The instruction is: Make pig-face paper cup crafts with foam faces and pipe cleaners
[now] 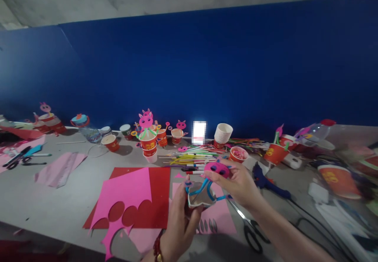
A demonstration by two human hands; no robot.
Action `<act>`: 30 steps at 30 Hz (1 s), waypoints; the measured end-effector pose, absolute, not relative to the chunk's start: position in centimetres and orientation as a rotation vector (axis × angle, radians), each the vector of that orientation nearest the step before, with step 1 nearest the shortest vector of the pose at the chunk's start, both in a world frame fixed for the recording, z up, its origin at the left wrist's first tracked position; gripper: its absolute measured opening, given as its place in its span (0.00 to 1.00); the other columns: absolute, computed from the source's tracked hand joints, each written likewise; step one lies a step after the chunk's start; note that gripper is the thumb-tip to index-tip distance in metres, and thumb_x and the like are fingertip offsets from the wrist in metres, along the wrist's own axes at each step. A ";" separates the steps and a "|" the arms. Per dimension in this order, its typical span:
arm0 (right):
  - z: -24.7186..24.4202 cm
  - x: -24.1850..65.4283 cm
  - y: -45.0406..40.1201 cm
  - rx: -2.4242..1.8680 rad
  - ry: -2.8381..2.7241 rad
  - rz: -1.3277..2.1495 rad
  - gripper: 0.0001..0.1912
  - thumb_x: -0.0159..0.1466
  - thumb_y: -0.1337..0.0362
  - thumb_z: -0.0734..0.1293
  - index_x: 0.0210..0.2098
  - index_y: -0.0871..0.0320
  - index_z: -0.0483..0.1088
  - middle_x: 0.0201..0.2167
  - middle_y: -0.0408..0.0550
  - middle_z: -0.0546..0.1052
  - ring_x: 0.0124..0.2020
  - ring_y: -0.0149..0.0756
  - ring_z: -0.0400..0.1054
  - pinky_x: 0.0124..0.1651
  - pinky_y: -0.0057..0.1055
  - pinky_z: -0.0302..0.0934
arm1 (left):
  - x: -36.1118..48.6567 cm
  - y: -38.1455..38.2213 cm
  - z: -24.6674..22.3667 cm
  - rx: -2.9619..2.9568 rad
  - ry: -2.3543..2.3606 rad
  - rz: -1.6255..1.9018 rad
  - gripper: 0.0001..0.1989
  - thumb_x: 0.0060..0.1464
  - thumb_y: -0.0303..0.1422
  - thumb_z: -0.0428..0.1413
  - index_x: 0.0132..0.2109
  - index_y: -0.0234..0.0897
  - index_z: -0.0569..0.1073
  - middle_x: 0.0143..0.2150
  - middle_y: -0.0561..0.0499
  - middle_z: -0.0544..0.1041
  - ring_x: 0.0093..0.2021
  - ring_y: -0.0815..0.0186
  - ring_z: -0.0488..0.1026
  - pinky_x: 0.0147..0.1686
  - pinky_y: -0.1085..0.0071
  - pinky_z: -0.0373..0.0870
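Held above the worktop [20,203], towards its near edge: a cup [202,201], rim bent out of round, left hand [180,216] with fingers curled close about its wall. Pinched between thumb and fingers of the right hand [240,183]: a pink mask [220,166], blue stems [197,192] arching below over the cup's mouth. Possible mishaps: stems pulled loose by a hard tug, rim crushed further by a tight squeeze, scissors [247,219] or glue gun [273,187] knocked by the right forearm.
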State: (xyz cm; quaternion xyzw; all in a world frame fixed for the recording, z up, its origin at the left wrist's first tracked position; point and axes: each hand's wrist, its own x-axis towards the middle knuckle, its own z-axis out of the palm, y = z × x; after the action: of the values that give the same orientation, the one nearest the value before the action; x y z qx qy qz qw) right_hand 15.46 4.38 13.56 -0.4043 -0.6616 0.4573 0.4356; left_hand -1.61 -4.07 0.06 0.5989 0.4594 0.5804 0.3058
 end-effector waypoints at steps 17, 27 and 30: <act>14.1 15.5 4.1 -1.032 -1.819 1.010 0.12 0.61 0.55 0.72 0.28 0.56 0.74 0.25 0.43 0.77 0.28 0.38 0.71 0.34 0.30 0.66 | -1.4 -4.2 0.7 1.471 1.270 1.517 0.34 0.61 0.38 0.58 0.70 0.40 0.56 0.65 0.38 0.70 0.65 0.51 0.67 0.61 0.57 0.67; 14.1 15.6 4.2 -1.122 -1.811 0.988 0.12 0.59 0.52 0.74 0.31 0.54 0.80 0.29 0.47 0.83 0.36 0.46 0.77 0.41 0.38 0.70 | -1.2 -4.1 0.7 1.379 1.268 1.519 0.37 0.60 0.41 0.58 0.71 0.42 0.54 0.68 0.39 0.66 0.67 0.50 0.64 0.63 0.57 0.65; 14.2 15.6 4.2 -1.099 -1.828 0.994 0.12 0.60 0.52 0.73 0.34 0.54 0.81 0.33 0.48 0.84 0.38 0.46 0.77 0.43 0.38 0.70 | -1.1 -4.2 0.8 1.371 1.269 1.499 0.37 0.61 0.41 0.57 0.72 0.43 0.53 0.70 0.40 0.63 0.68 0.50 0.63 0.65 0.56 0.62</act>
State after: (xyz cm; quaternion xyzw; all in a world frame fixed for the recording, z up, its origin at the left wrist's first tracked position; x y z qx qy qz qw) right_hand 15.60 4.23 14.15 -0.4313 -0.7173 0.3898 0.3841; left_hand -1.08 -4.19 0.83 0.5330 0.4934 0.5827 0.3647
